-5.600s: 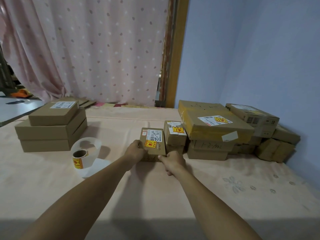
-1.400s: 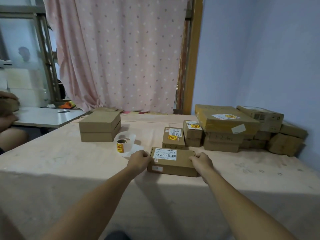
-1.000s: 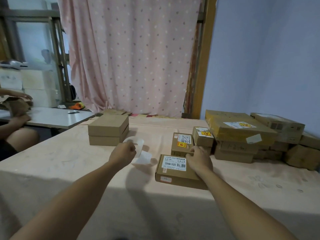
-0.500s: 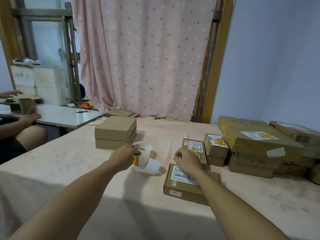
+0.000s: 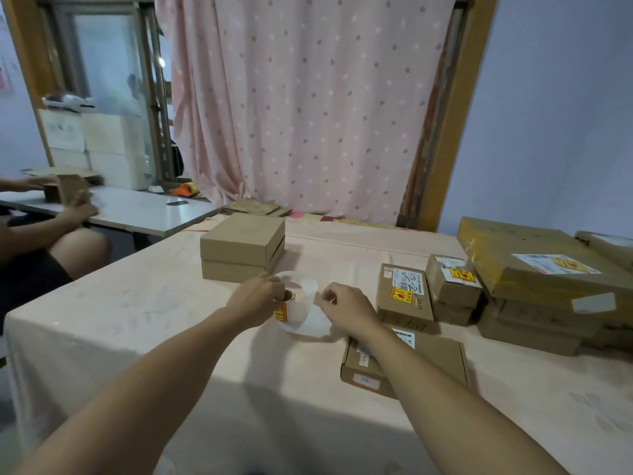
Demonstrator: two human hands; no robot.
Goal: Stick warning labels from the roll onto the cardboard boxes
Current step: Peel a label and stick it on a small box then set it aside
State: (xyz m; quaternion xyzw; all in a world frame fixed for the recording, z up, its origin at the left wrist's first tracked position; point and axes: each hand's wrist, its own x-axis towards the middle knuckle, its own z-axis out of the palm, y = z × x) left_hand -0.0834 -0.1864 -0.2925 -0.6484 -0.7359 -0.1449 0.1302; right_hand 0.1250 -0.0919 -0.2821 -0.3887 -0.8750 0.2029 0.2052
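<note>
The step in hand looks like peeling a fresh warning label. The left hand (image 5: 260,298) is curled round the small label roll (image 5: 285,306), steadying it mid-surface. The right hand (image 5: 347,308) has thumb and forefinger pinched on the loose white liner strip (image 5: 308,318) curling off the roll. Next, I judge, a label must be lifted clean and carried to the flat cardboard box (image 5: 438,351) nearest the front edge. That box lies partly under the right forearm and shows white stickers but no yellow one. Behind it, toward the right edge, sit the labelled boxes (image 5: 402,293). Two plain stacked boxes (image 5: 243,250) wait near the far left corner. Nothing seems to block the short path. Another person (image 5: 51,241) works at a separate table (image 5: 137,210) at left.
</note>
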